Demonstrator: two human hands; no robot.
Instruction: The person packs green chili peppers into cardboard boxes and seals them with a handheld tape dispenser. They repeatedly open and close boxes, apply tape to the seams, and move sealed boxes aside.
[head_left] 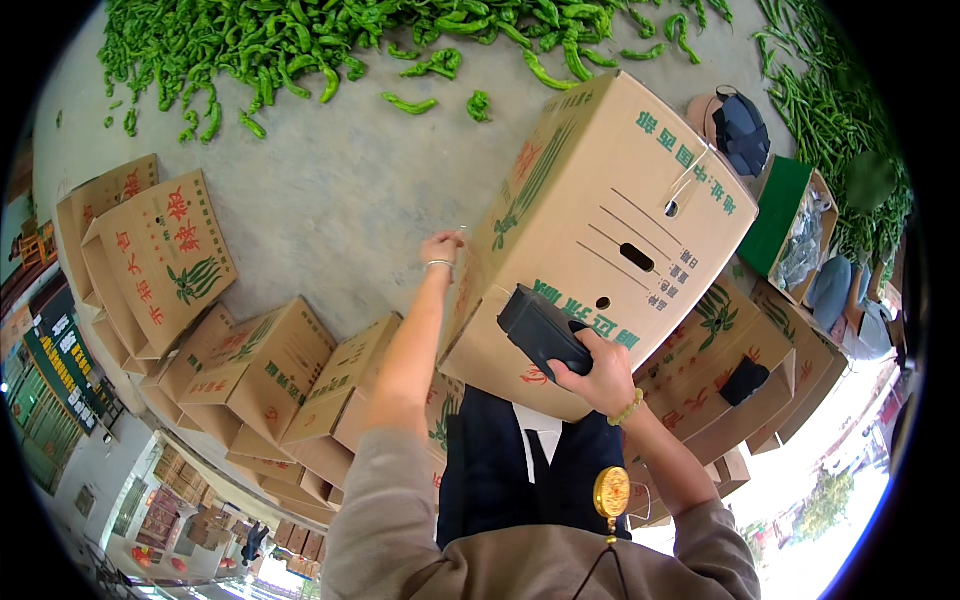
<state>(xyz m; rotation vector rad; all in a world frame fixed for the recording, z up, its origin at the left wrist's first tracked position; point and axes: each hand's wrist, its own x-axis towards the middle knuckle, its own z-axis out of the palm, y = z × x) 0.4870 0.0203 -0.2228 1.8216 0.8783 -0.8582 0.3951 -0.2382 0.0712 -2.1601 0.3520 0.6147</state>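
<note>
A cardboard carton (610,170) with green printing lies tilted in front of me, over my dark-trousered legs. My right hand (600,370) grips a black hand tool (535,325), perhaps a carton stapler, resting against the carton's lower face. Beside the carton's left side, my left hand (443,248) has its fingers curled together; what they hold, if anything, is too small to make out. A white string hangs across the carton's upper right part.
Piled green peppers (300,45) cover the far floor and upper right. Open cartons (240,370) curve round me on both sides. A green-sided box (768,215) holds plastic bags beside a dark bundle (742,135). A distant person (255,540) stands at lower left.
</note>
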